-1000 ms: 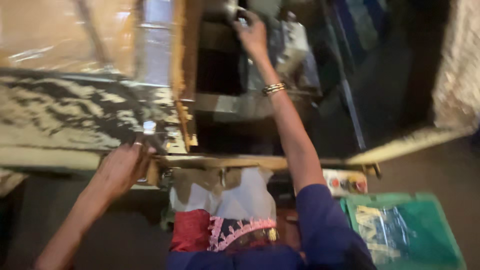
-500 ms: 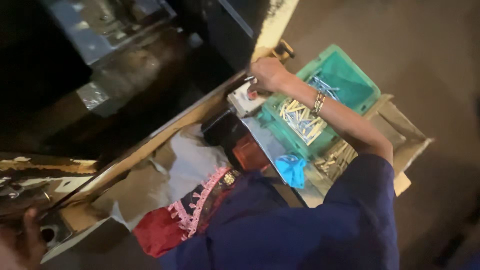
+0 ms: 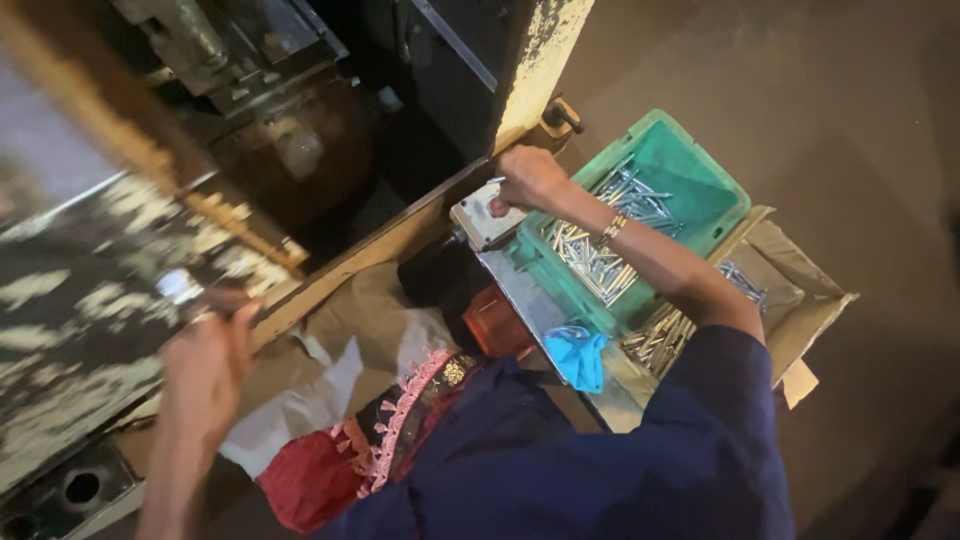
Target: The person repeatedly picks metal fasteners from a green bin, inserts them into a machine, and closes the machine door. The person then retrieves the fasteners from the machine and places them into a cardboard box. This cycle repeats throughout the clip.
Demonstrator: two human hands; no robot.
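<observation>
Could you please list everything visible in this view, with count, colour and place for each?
Crate: one, green plastic, right of centre on the floor.
Metal pins: many, silvery, loose in the crate.
Cardboard box: one, brown, beside the crate, holding more silvery pins.
Switch box: one, grey with a red button, at the crate's near corner.
Cloth: one, blue, below the crate.
Machine: one, dark metal, upper left.
Worktable: one, worn pale and dark, left.
Bangle: one, gold, on the right wrist.
Right hand: on the switch box.
Left hand: blurred, at the worktable edge, around a small shiny piece.
</observation>
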